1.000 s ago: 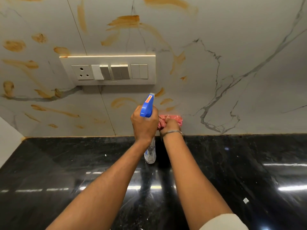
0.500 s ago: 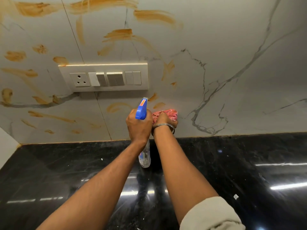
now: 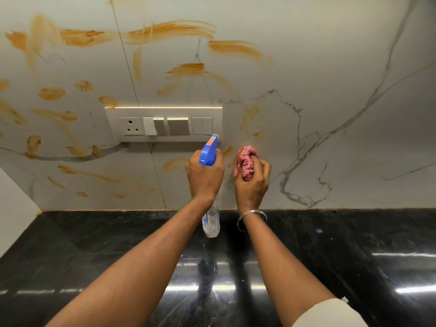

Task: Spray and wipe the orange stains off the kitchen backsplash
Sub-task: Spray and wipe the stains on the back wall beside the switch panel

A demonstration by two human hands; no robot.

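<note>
One spray bottle (image 3: 210, 217) is gripped by the left hand (image 3: 204, 177), with the fingers curled round its neck. Its long axis is upright over the black countertop (image 3: 94, 244), and the blue nozzle is aimed at the backsplash (image 3: 330, 67) just below the switch panel (image 3: 165, 125). One bunched pink cloth (image 3: 246, 159) is clenched in the right hand (image 3: 253, 184) beside it. Well over a dozen orange stains (image 3: 169, 31) are seen, mostly to the left and above.

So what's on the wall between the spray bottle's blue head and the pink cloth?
In the head view, just a narrow strip of backsplash carrying two short orange smears; nothing else lies between the spray bottle and the pink cloth.
</note>
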